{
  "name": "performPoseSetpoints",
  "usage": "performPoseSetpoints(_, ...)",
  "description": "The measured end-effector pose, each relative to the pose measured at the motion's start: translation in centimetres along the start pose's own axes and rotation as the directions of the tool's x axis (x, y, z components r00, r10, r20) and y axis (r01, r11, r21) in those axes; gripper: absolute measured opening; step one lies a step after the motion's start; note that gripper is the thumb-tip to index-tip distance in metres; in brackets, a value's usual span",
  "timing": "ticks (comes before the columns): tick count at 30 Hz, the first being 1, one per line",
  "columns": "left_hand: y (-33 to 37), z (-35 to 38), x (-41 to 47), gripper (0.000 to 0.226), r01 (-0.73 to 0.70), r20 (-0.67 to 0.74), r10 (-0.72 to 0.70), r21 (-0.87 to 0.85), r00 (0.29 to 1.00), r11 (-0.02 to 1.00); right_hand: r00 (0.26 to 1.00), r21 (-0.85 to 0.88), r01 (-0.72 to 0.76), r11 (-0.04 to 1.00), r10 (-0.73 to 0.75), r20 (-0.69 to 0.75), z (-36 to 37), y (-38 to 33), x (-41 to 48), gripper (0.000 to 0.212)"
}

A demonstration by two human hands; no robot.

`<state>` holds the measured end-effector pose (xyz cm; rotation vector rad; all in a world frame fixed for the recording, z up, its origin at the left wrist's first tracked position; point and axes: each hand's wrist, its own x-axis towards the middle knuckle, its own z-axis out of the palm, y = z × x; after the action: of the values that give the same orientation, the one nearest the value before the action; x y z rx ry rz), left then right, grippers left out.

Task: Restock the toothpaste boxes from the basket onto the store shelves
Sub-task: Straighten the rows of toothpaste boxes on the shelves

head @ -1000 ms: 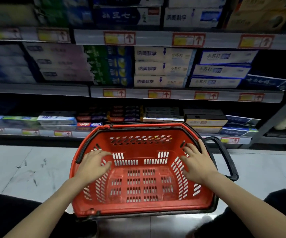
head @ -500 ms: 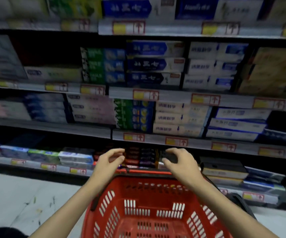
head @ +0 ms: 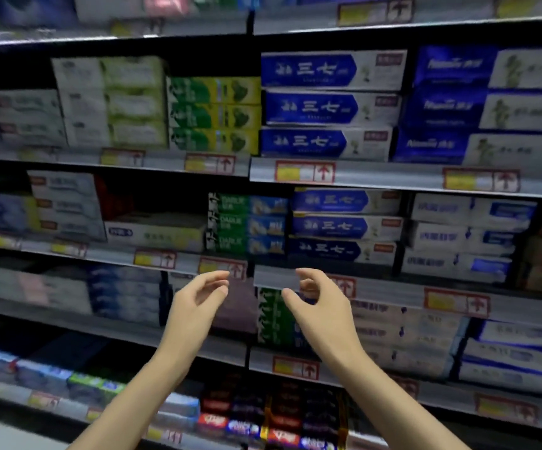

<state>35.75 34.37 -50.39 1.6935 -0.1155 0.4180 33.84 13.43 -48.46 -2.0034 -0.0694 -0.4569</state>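
Observation:
Both my hands are raised in front of the store shelves and hold nothing. My left hand (head: 198,303) has loosely curled fingers in front of a shelf edge. My right hand (head: 318,303) is beside it, fingers loosely curled, in front of green toothpaste boxes (head: 272,316). Stacked toothpaste boxes fill the shelves: blue and white ones (head: 331,105) at upper centre, green and yellow ones (head: 214,115) to their left. The red basket is out of view.
Metal shelf rails (head: 360,180) carry yellow and red price tags (head: 305,172). A dark gap (head: 152,196) shows above a single low box on the middle shelf, left of centre. Small red and dark boxes (head: 272,414) line the bottom shelf. Pale floor (head: 0,436) shows at lower left.
My hands left the rim of the empty red basket and rose toward the shelves. The view tilted up, so the basket has dropped out of sight.

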Motion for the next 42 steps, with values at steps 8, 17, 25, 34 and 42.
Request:
performPoseSetpoints(8, -1.0, -2.5, 7.0, 0.025, -0.066, -0.147, 0.089, 0.155, 0.985, 0.986, 0.983, 0.047, 0.005, 0.999, 0.003, -0.183, 4.9, -0.2, 5.8, 0.05)
performPoseSetpoints(17, -1.9, -1.2, 13.9, 0.04, -0.035, -0.255, 0.222, 0.578, 0.941, 0.815, 0.947, -0.126, -0.019, 0.992, -0.022, -0.32, 8.2, 0.1, 10.7, 0.054)
performPoseSetpoints(25, -1.6, -1.4, 16.5, 0.049, 0.031, -0.279, 0.179, 0.613, 0.944, 0.79, 0.938, -0.104, -0.021, 0.994, -0.016, -0.347, 9.4, 0.2, 11.6, 0.05)
performPoseSetpoints(34, 4.8, -4.3, 17.2, 0.009, -0.353, -0.431, 0.429, 0.246, 0.794, 0.902, 0.806, -0.018, 0.373, 0.928, -0.333, -0.49, 8.6, -8.6, 12.7, 0.032)
performPoseSetpoints(42, 10.4, -7.3, 20.5, 0.019, -0.39, -0.483, 0.49, 0.299, 0.726, 0.871, 0.754, -0.06, 0.41, 0.91, -0.375, -0.54, 7.9, -15.4, 14.6, 0.034)
